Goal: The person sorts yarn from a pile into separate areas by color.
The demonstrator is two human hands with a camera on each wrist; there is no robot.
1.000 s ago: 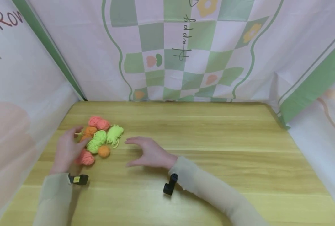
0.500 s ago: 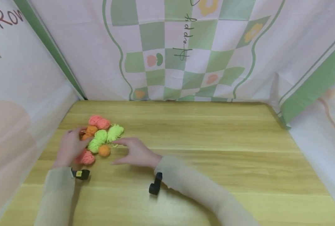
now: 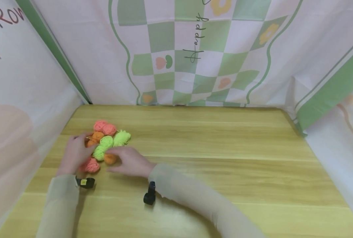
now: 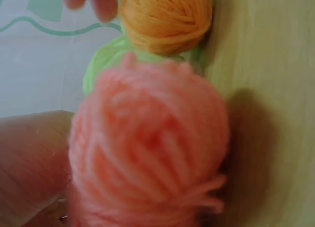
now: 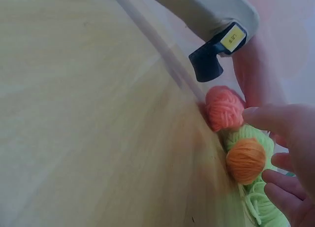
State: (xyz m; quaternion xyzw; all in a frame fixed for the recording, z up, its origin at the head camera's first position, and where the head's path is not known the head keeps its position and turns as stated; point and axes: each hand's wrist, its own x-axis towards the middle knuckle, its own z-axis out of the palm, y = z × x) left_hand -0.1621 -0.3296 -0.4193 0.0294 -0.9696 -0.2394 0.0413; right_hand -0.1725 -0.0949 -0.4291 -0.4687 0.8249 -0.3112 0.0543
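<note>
On the left part of the table lies a close cluster of yarn. My left hand (image 3: 73, 152) rests at its left side, thumb and fingers spread about an orange yarn skein (image 3: 97, 136); its hidden fingertips may touch it. A light green skein (image 3: 99, 153) lies beside the thumb. Below that hand is a coral yarn ball (image 4: 147, 133). My right hand (image 3: 130, 162) reaches in from the right, thumb and fingers apart around a small orange yarn ball (image 5: 246, 160). In the right wrist view its thumb tip is near the coral ball.
A second light green skein (image 3: 122, 138) with loose strands lies at the cluster's right. A coral skein (image 3: 105, 127) is at its back. Printed curtains (image 3: 182, 76) enclose the wooden table (image 3: 224, 138) at the back and sides.
My right hand has moved left across the table to the small orange ball. My left hand has shifted slightly right against the cluster; the yarn has hardly moved.
</note>
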